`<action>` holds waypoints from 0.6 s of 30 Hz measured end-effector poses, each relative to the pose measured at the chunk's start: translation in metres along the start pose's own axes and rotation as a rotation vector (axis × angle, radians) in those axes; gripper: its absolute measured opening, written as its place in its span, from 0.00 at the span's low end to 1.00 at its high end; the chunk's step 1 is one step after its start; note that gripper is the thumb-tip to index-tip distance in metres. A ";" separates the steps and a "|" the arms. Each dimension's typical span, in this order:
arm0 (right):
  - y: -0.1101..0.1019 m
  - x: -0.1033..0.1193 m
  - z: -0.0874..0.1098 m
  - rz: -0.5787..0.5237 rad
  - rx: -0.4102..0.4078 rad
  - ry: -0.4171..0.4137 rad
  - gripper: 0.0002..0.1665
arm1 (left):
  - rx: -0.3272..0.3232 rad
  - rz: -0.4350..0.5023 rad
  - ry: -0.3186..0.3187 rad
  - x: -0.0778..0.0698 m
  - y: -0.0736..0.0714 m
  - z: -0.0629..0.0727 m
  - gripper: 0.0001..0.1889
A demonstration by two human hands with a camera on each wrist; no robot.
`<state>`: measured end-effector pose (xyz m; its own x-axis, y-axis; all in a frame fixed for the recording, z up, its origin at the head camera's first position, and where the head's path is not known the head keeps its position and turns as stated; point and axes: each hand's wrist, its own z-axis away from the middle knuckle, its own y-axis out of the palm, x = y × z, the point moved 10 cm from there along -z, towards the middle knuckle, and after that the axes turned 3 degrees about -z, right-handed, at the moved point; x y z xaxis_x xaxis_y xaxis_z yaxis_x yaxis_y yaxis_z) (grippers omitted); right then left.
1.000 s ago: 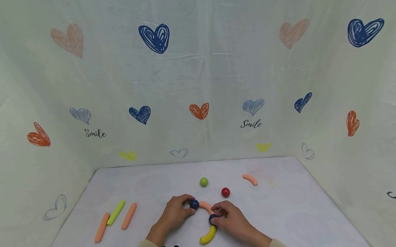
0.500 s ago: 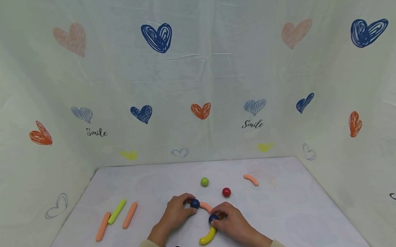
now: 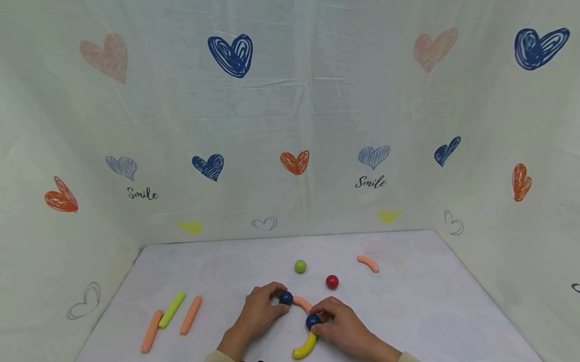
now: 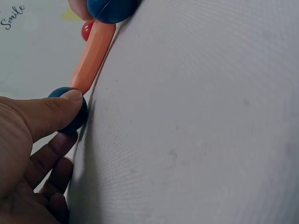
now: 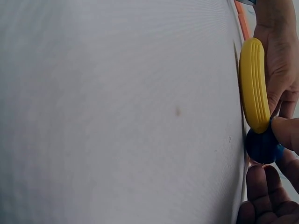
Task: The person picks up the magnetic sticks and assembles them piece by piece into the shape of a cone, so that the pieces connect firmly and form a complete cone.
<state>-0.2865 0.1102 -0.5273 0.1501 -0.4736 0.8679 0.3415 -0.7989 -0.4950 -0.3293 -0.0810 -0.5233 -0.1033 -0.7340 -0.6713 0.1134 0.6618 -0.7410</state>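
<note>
Low in the frame, just right of centre, the right hand [image 3: 342, 322] pinches the nearer blue ball [image 3: 312, 321] between thumb and fingertips, the other fingers loosely bent. From that ball the yellow curved piece [image 3: 304, 347] bends toward the bottom edge, touching it, and the right wrist view picks out grooves along its length. Now just left of centre: the left hand [image 3: 258, 309] has thumb and forefinger closed on the farther blue ball [image 3: 286, 298]. Between the two glossy balls arches the peach curved piece [image 3: 301, 302], an end against each, the right fingertips hiding part of one end from the head camera. Over at lower left lie two peach sticks [image 3: 152, 332] with a lime stick [image 3: 172, 310] between. Farther back sit the red ball [image 3: 332, 282], the loose peach piece [image 3: 368, 263] out right, and the green ball [image 3: 300, 266] near centre. Behind hangs a heart-printed sheet [image 3: 268, 117].
</note>
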 end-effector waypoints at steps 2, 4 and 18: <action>0.000 0.001 0.000 0.001 0.001 -0.005 0.15 | -0.001 -0.005 -0.002 0.000 0.000 0.000 0.19; 0.000 0.000 0.000 0.004 0.003 0.001 0.15 | -0.002 -0.006 -0.006 -0.001 -0.001 0.000 0.19; 0.001 0.003 0.001 -0.005 0.003 -0.008 0.14 | -0.024 0.012 -0.085 0.009 -0.001 0.008 0.28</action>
<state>-0.2844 0.1086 -0.5249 0.1561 -0.4663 0.8707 0.3454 -0.8001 -0.4904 -0.3224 -0.0891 -0.5286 -0.0176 -0.7358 -0.6770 0.0905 0.6731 -0.7340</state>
